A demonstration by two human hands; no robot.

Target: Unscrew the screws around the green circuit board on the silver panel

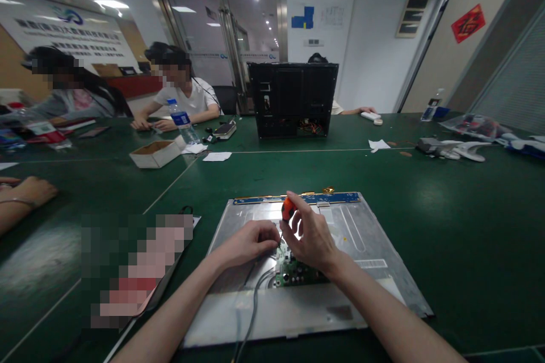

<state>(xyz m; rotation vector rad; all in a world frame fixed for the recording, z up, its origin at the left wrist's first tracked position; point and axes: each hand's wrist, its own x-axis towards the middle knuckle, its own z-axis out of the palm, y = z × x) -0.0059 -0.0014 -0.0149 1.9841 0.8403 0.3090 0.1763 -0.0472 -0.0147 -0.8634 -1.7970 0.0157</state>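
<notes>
A flat metal display panel (pixel 361 227) lies on the green table before me, with a blue circuit strip (pixel 340 198) along its far edge. On its middle sits a green circuit board (pixel 293 275), partly covered by my hands. My right hand (pixel 313 235) grips an orange and black screwdriver (pixel 288 208) by its handle, shaft pointing down toward the board's far left corner. Close to the shaft, my left hand (pixel 255 241) has its fingers curled and pinched; what is between them is hidden. Grey cables (pixel 255 300) run from the board toward me.
A pixelated flat item (pixel 145 266) lies left of the panel. Farther off are a small open box (pixel 155 154), a water bottle (pixel 183 122) and an upright black monitor housing (pixel 293 96). Other people sit around the table; one person's hand (pixel 34 193) rests at the left.
</notes>
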